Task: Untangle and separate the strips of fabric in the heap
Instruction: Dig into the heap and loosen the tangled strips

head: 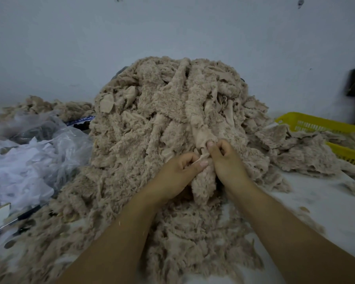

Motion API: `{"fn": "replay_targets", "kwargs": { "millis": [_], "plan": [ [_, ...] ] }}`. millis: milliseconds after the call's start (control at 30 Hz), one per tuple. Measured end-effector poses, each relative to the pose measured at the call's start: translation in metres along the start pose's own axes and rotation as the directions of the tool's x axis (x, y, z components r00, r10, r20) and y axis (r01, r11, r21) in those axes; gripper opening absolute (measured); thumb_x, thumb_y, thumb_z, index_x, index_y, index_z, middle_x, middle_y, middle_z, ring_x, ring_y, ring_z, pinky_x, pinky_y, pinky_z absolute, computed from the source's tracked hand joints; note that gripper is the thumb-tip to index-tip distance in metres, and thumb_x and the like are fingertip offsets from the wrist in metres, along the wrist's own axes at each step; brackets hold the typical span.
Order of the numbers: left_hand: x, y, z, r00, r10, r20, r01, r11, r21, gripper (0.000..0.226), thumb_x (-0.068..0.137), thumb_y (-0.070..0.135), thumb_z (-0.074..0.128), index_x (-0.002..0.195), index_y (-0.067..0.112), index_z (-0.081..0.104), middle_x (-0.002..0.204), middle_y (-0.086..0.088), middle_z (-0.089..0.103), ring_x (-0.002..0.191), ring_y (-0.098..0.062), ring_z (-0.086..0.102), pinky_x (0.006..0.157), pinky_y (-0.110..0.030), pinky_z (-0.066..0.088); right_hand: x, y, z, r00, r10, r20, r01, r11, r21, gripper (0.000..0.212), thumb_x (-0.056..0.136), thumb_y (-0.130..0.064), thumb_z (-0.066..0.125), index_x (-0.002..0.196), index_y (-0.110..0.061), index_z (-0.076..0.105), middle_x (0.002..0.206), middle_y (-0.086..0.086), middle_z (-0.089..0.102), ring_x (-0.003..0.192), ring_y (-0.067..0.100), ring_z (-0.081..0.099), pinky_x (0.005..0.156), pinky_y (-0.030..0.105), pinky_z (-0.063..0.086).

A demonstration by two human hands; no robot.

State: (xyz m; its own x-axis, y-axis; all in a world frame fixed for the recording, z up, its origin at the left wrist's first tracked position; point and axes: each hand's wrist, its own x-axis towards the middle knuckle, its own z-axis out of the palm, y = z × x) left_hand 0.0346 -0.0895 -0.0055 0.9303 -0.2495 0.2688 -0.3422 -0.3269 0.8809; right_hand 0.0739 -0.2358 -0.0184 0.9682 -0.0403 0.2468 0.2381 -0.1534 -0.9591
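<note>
A tall heap of tangled beige fleecy fabric strips fills the middle of the head view and spreads down toward me. My left hand and my right hand meet at the front of the heap. Both pinch the same long fabric strip, which runs up over the heap's right side. My left thumb and fingers grip its lower edge; my right fingers grip it just above. The strip's furry lower end hangs between my wrists.
A yellow plastic basket holding fabric pieces stands at the right. Crumpled clear plastic bags lie at the left, with scissors below them. A smaller fabric pile sits at the back left. A wall rises behind the heap.
</note>
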Motion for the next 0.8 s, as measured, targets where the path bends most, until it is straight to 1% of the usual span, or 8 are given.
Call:
{"fn": "replay_targets", "kwargs": {
  "millis": [100,233,367,433,600,667,767,800],
  "plan": [
    [-0.001,0.002,0.003,1.000,0.020,0.001,-0.020,1.000,-0.008,0.030,0.099,0.030,0.059,0.073,0.019,0.049,0.048,0.019,0.039,0.043,0.001,0.033,0.045,-0.009,0.026,0.001,0.001,0.002,0.999,0.037,-0.039,-0.036,0.999,0.029,0.032,0.101,-0.038,0.049,0.077,-0.018,0.042,0.072,0.005,0.042,0.066,0.016,0.040,0.061,0.033,0.035],
    [-0.002,0.001,0.003,0.997,0.057,-0.050,-0.055,0.998,0.041,0.030,0.098,0.038,0.059,0.073,0.023,0.051,0.053,0.017,0.042,0.048,0.000,0.035,0.050,-0.015,0.030,0.000,0.004,0.011,0.992,0.076,-0.102,-0.075,0.997,0.016,0.032,0.101,-0.039,0.048,0.076,-0.018,0.043,0.069,0.001,0.045,0.065,0.015,0.042,0.059,0.031,0.036],
    [-0.006,0.003,0.007,0.959,0.184,-0.216,-0.168,0.982,0.091,0.033,0.094,0.054,0.052,0.075,0.027,0.053,0.060,0.015,0.047,0.054,0.000,0.041,0.053,-0.019,0.036,0.011,0.005,-0.006,0.947,0.189,-0.258,-0.187,0.982,0.033,0.034,0.103,-0.034,0.045,0.072,-0.021,0.040,0.068,0.000,0.046,0.061,0.014,0.042,0.053,0.030,0.031],
    [-0.005,0.003,0.006,0.935,0.175,-0.309,-0.161,0.984,0.071,0.037,0.091,0.061,0.048,0.077,0.028,0.053,0.062,0.012,0.046,0.055,-0.003,0.042,0.056,-0.027,0.039,0.013,0.008,-0.014,0.960,0.150,-0.238,-0.174,0.981,-0.083,0.035,0.103,-0.035,0.044,0.072,-0.020,0.038,0.067,0.003,0.045,0.058,0.017,0.041,0.052,0.031,0.030],
    [-0.006,0.001,0.008,0.843,0.190,-0.503,-0.193,0.980,0.047,0.031,0.093,0.058,0.046,0.080,0.033,0.059,0.063,0.002,0.044,0.057,-0.012,0.041,0.053,-0.040,0.038,0.007,0.009,0.001,0.974,0.110,-0.198,-0.155,0.961,-0.228,0.036,0.104,-0.031,0.041,0.071,-0.019,0.033,0.064,-0.001,0.039,0.054,0.013,0.034,0.048,0.030,0.023],
    [-0.005,0.006,0.008,0.802,0.201,-0.563,-0.209,0.976,0.051,0.028,0.095,0.053,0.046,0.078,0.034,0.057,0.062,0.006,0.046,0.056,-0.009,0.042,0.051,-0.034,0.038,0.009,0.009,0.002,0.963,0.146,-0.226,-0.195,0.957,-0.213,0.035,0.105,-0.030,0.040,0.072,-0.019,0.034,0.066,0.001,0.041,0.056,0.013,0.035,0.050,0.030,0.023],
    [0.002,0.005,-0.008,0.633,0.124,-0.764,-0.251,0.967,-0.052,0.029,0.099,0.044,0.046,0.071,0.040,0.050,0.065,0.016,0.046,0.059,-0.004,0.039,0.052,-0.020,0.035,0.015,0.011,-0.016,0.921,0.210,-0.329,-0.264,0.956,-0.128,0.035,0.106,-0.028,0.037,0.073,-0.017,0.034,0.069,0.003,0.040,0.057,0.014,0.033,0.049,0.030,0.024],
    [0.005,0.002,-0.013,0.617,0.098,-0.781,-0.230,0.971,-0.060,0.029,0.099,0.044,0.045,0.070,0.041,0.049,0.065,0.017,0.046,0.059,-0.004,0.039,0.053,-0.020,0.035,0.015,0.012,-0.021,0.920,0.194,-0.341,-0.256,0.956,-0.146,0.035,0.105,-0.029,0.038,0.072,-0.017,0.034,0.068,0.002,0.039,0.056,0.014,0.032,0.047,0.029,0.024]
  ]
}}
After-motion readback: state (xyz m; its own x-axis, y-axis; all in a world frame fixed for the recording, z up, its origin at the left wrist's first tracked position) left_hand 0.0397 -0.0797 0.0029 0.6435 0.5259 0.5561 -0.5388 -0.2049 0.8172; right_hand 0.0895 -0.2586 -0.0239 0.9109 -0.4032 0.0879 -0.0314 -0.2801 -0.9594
